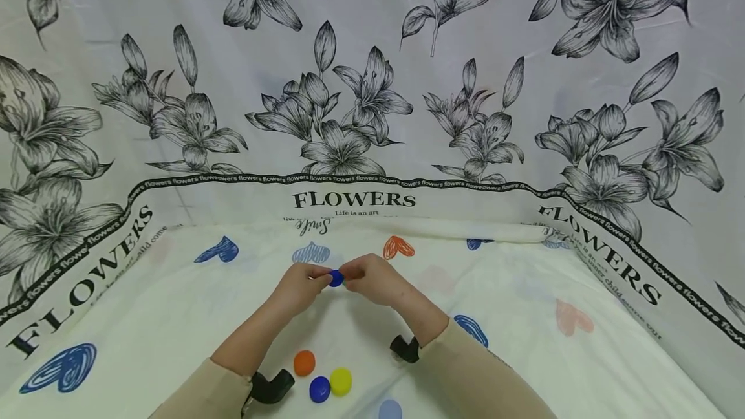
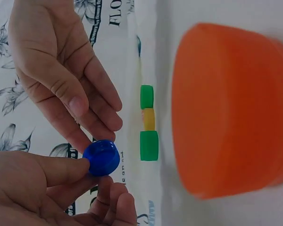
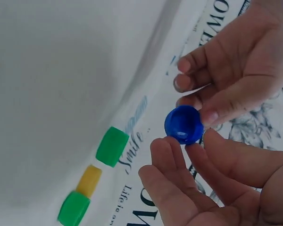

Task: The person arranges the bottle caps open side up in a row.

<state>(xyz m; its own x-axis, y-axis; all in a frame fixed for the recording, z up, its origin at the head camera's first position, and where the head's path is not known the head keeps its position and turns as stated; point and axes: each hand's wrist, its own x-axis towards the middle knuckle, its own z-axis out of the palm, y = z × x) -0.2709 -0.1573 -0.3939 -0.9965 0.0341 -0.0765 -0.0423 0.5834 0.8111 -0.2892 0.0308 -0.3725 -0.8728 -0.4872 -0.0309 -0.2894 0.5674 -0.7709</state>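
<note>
In the head view, my left hand (image 1: pixel 298 288) and right hand (image 1: pixel 375 280) meet above the cloth at a blue bottle cap (image 1: pixel 335 278). The thumb and a finger of my left hand (image 2: pixel 33 193) pinch the cap by its edge. Its hollow side shows in both wrist views. My right hand (image 3: pixel 226 188) has its fingers extended; one fingertip is at the cap's rim and its thumb stands off from it. Beyond the hands, a yellow piece (image 3: pixel 89 181) lies between a green piece (image 3: pixel 112 147) and another green piece (image 3: pixel 74 208); the head view mostly hides this row.
Between the forearms lie an orange cap (image 1: pixel 304 363), another blue cap (image 1: pixel 319 389) and a yellow cap (image 1: pixel 341 381). A heart-patterned white cloth (image 1: pixel 174 315) covers the surface. Behind it hangs a flower-print curtain (image 1: pixel 407 147). Black wrist mounts (image 1: pixel 272 386) show at both sleeves.
</note>
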